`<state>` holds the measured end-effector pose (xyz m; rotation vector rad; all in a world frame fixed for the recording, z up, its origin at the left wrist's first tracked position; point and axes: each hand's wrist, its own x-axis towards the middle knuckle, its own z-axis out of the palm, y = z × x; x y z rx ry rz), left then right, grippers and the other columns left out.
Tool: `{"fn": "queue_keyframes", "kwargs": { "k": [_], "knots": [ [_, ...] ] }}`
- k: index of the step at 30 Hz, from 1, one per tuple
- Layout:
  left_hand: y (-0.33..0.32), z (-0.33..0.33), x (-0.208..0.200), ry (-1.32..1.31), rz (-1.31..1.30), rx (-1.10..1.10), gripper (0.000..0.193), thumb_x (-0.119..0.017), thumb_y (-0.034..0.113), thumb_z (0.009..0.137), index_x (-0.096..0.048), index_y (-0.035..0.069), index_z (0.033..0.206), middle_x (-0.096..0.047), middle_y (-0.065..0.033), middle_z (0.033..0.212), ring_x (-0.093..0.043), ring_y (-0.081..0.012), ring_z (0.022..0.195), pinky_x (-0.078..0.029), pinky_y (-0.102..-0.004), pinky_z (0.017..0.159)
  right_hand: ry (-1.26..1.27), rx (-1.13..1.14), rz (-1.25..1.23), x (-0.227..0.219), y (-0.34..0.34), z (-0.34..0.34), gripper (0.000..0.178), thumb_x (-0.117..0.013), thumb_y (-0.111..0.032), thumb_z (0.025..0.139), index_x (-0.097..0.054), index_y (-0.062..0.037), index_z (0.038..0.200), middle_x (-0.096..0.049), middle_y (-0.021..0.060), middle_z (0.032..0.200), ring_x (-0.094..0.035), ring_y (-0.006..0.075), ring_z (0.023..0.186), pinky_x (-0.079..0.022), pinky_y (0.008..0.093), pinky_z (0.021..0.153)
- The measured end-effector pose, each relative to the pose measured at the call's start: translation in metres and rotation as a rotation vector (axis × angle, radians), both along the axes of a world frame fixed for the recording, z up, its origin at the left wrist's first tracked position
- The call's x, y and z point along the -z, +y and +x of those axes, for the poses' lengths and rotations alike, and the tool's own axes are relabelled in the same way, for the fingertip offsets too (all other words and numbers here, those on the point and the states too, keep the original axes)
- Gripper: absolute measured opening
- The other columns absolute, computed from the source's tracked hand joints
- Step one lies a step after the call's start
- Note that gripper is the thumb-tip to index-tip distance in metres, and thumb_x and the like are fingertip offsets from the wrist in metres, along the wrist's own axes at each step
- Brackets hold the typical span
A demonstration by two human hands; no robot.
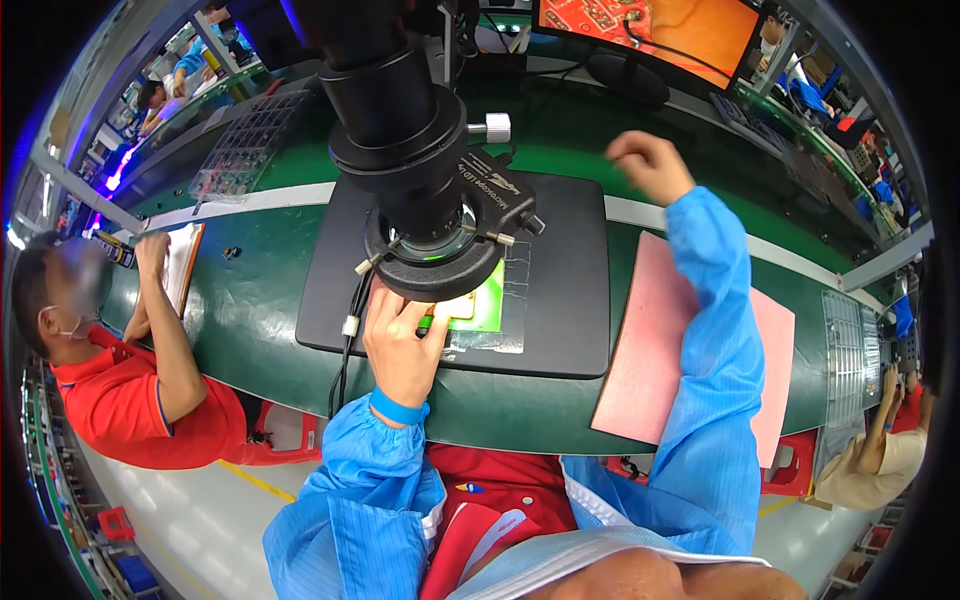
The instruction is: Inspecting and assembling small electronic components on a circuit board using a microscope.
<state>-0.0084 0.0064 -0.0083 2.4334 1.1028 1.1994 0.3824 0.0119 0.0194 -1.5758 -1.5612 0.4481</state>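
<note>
My left hand [402,345], with a blue band at the wrist, reaches under the microscope [425,200]. Its thumb and fingers close on the edge of a small, brightly lit circuit board [460,306], partly hidden by the ring light. Beneath that lie a bright green sheet [490,305] and a clear, grid-lined sheet [515,270] on the black microscope base [565,290]. My right hand [650,165] is raised beyond the base's far right corner, fingers curled in. Whether it holds anything cannot be seen. The monitor [650,30] displays a magnified red board.
A pink mat [640,340] lies under my right forearm on the green bench [500,410]. Clear trays stand at far left [250,140] and right [845,345]. A cable [347,340] hangs by the base. A person in red [150,400] works at left, another [880,450] at right.
</note>
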Motion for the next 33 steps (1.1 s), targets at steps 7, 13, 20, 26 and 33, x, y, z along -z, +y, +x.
{"fn": "queue_keyframes", "kwargs": {
  "k": [7,13,20,26,33],
  "knots": [
    [0.0,0.006,-0.002,-0.002,-0.036,0.006,0.018,-0.072,0.005,0.069,-0.066,0.003,0.085,-0.062,-0.0099,0.091,-0.057,-0.0329,0.094,-0.045,-0.0435,0.081,-0.35,-0.391,-0.124,0.001,-0.047,-0.201,0.017,-0.055,-0.02,0.091,-0.057,-0.0046,0.098,-0.061,0.0203,0.076,-0.06,0.0393,0.071,-0.049,0.0455,0.06],
    [0.0,0.003,-0.003,-0.002,-0.071,0.001,0.017,-0.072,0.006,0.069,-0.065,0.003,0.085,-0.06,-0.0092,0.088,-0.056,-0.0314,0.089,-0.044,-0.0431,0.078,-0.591,-0.233,-0.153,0.014,-0.037,-0.199,0.013,-0.055,-0.018,0.085,-0.059,-0.007,0.091,-0.063,0.0152,0.076,-0.061,0.0367,0.07,-0.048,0.0463,0.058],
    [-0.001,0.003,-0.005,0.015,-0.052,-0.008,0.015,-0.072,0.009,0.07,-0.065,0.004,0.083,-0.058,-0.0075,0.083,-0.055,-0.0287,0.082,-0.042,-0.0412,0.072,-0.579,-0.243,0.074,0.022,-0.039,-0.201,0.011,-0.056,-0.017,0.084,-0.058,-0.0063,0.088,-0.061,0.0141,0.074,-0.062,0.0345,0.074,-0.048,0.0456,0.06],
    [-0.002,0.001,-0.006,0.046,-0.043,-0.019,0.015,-0.069,0.01,0.074,-0.063,0.004,0.086,-0.058,-0.0082,0.086,-0.054,-0.0294,0.083,-0.042,-0.0416,0.073,-0.502,-0.215,0.019,0.017,-0.042,-0.206,0.011,-0.058,-0.017,0.084,-0.057,-0.0062,0.087,-0.06,0.0143,0.073,-0.061,0.0363,0.074,-0.047,0.0467,0.06],
    [0.026,-0.025,-0.015,0.21,0.134,-0.116,0.004,-0.058,0.006,0.084,-0.058,0.003,0.085,-0.056,-0.0132,0.087,-0.053,-0.0325,0.085,-0.043,-0.0426,0.073,0.207,-0.293,-0.092,0.022,-0.034,-0.187,0.017,-0.054,-0.013,0.092,-0.06,0.0027,0.094,-0.058,0.0063,0.072,-0.053,0.0091,0.063,-0.046,0.0299,0.057]
  ]
}}
